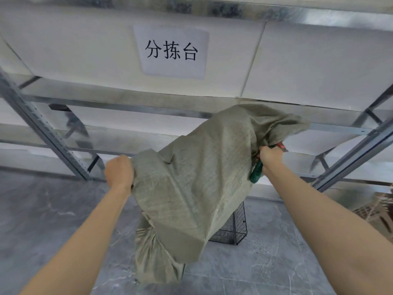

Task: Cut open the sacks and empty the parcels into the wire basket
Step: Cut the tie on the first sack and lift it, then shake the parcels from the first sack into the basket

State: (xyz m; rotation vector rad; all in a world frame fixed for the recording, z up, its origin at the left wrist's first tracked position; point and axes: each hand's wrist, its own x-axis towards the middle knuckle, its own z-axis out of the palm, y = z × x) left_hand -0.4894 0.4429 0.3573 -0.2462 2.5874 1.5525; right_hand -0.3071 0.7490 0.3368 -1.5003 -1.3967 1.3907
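A grey-green woven sack (197,184) hangs lifted in the air, bulging with boxy shapes inside. My left hand (119,172) grips its left corner. My right hand (271,156) grips the bunched fabric at its upper right together with a green-handled cutter (256,171), whose handle pokes out below the fist. Under the sack stands a black wire basket (238,226), mostly hidden by the fabric. A second grey-green sack (155,258) lies slumped on the floor in front of the basket.
A metal shelving rack (53,137) with white boards fills the background, carrying a paper sign (172,51) with black characters. The floor (53,213) is grey marble tile. A brownish pile (374,211) shows at the right edge.
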